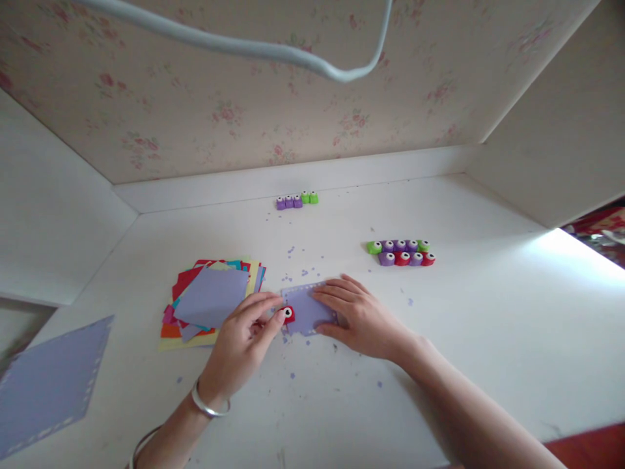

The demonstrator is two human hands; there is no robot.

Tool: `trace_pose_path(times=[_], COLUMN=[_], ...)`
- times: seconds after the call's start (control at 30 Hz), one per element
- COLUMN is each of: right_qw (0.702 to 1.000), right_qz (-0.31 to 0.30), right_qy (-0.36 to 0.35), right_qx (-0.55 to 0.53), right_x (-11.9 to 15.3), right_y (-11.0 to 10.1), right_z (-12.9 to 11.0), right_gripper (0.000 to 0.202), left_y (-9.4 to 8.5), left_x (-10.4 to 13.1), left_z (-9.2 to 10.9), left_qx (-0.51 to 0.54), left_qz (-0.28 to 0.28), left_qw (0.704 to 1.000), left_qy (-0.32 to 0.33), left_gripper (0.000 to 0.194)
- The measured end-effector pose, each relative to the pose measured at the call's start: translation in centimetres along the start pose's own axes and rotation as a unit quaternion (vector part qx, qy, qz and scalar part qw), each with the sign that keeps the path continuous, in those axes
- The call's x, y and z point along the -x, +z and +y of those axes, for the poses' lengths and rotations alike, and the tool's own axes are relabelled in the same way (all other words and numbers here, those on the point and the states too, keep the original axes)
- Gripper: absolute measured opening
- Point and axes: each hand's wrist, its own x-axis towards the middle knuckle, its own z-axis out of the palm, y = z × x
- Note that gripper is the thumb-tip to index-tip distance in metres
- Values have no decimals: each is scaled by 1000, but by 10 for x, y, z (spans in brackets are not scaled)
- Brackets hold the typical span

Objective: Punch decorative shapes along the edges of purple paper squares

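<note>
My left hand [249,329] is closed around a small red craft paper punch [289,314] with a white top and black mark. The punch sits at the left edge of a sheet of purple paper [305,309] whose borders have rows of punched holes. My right hand [351,312] holds the same sheet from the right, fingers over its upper part and thumb near the lower edge. Part of the paper's right side is hidden under that hand. Tiny purple cut-outs [305,272] lie scattered around the sheet.
A pile of coloured paper [215,296] lies left of my hands. Farther left is a large punched purple sheet [53,384]. Purple, green and red punches [401,258] stand in two rows at right; several more [289,202] stand near the wall. A white cable [244,47] hangs above.
</note>
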Motion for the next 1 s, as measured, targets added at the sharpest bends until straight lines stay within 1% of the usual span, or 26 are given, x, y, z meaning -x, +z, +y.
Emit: trace_pose_path(times=[0.07, 0.17, 0.37, 0.53, 0.67, 0.87, 1.0], right_qw=[1000, 1000, 1000, 1000, 1000, 1000, 1000], right_qz=[-2, -9, -19, -21, -22, -12, -17], right_qy=[2, 6, 8, 11, 11, 7, 10], right_qx=[-1, 0, 0, 1, -3, -9, -7], right_x=[0, -1, -1, -2, -1, 0, 0], right_y=[0, 0, -1, -1, -1, 0, 0], right_z=[0, 0, -1, -2, -1, 1, 2], right_gripper=[52, 52, 51, 50, 51, 52, 52], left_y=[6, 12, 13, 12, 12, 13, 13], left_x=[-2, -6, -12, -10, -9, -9, -9], left_z=[0, -2, -1, -1, 0, 1, 1], left_qx=[63, 100, 102, 107, 112, 116, 121], left_qz=[-12, -33, -33, -26, -35, -38, -39], left_qw=[997, 992, 990, 988, 984, 980, 977], left_qy=[-38, -65, -93, -107, -138, -156, -170], left_gripper=[23, 23, 21, 20, 25, 29, 30])
